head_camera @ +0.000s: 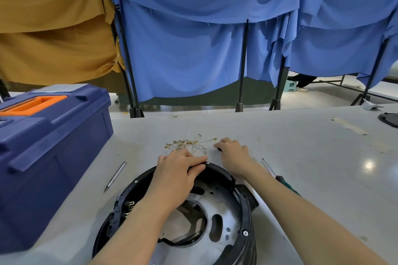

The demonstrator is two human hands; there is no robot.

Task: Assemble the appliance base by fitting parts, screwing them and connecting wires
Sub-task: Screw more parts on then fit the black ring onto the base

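The round black appliance base [245,217] lies on the grey table [301,157] in front of me, with a silver metal plate [224,206] inside it. My left hand [178,174] grips the far rim of the base, its fingers curled over the edge beside a screw [208,163]. Just beyond the rim, my right hand [233,154] rests on the table with curled fingers over a small dark part [219,149], most of which is hidden. A tangle of thin wires with brass terminals [187,143] lies beyond my left hand.
A large blue toolbox [47,157] with an orange handle stands at the left. A silver pen-like tool [115,176] lies left of the base. A green-handled screwdriver [277,175] lies under my right forearm. Another black part [389,119] sits at the table's far right edge.
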